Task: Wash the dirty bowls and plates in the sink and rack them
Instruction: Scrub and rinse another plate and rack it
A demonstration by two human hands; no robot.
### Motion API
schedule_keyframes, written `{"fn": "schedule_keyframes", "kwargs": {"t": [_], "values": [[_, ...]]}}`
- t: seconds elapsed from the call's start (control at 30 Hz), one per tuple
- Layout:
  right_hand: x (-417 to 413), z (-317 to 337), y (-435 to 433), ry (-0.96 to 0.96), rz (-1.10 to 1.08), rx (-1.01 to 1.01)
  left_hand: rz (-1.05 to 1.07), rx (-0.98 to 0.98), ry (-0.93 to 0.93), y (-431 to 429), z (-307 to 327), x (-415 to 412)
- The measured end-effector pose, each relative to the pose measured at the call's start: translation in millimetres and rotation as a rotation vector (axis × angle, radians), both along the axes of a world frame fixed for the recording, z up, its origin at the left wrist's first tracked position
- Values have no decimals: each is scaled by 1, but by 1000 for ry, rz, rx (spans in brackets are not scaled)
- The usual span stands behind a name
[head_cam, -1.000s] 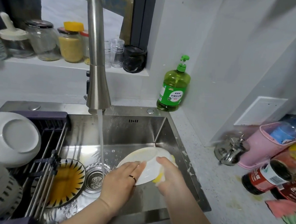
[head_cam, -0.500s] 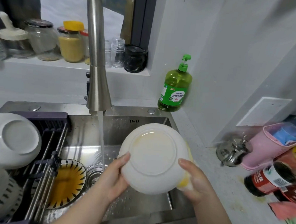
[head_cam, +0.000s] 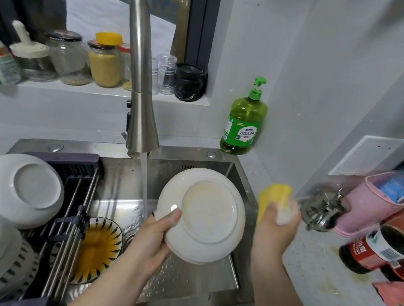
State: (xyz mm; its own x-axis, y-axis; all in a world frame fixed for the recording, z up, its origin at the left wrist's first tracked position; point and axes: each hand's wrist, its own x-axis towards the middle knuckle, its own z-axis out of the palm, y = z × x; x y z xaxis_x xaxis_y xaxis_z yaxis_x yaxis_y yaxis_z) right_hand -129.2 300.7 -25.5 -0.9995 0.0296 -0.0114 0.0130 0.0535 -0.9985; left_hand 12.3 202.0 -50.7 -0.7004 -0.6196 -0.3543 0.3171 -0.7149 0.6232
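The white plate [head_cam: 206, 214] is held above the sink [head_cam: 221, 166], tipped up so that its underside and foot ring face the person; being round, it shows no long axis. The left hand [head_cam: 153, 235] grips its rim at 8 o'clock, with the thumb on the back. At 3 o'clock, clear of the plate, the right hand [head_cam: 272, 230] clutches a yellow sponge [head_cam: 274, 195]. The tap [head_cam: 141, 78] runs water at 9 o'clock. A stained patterned bowl [head_cam: 98, 248] lies beneath the rack [head_cam: 75, 192].

speckled counter [head_cam: 307, 265] around sink [head_cam: 172, 152], green soap bottle [head_cam: 244, 124] upright at back corner, dark bottle [head_cam: 374, 251] lying sideways
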Motion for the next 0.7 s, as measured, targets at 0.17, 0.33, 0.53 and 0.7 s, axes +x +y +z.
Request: {"fn": "schedule_keyframes", "kwargs": {"t": [0.17,0.33,0.53,0.7], "values": [[41,-17,-27,948,561,591,-60,-73,-29,14,8,-6],[43,-26,-6,1075,900,467,16,-5,-7,4,6,1],[16,-31,0,1010,584,577,27,-32,-61,7,3,2],[44,-34,-3,1026,704,510,47,-57,-50,2,10,-2]]}}
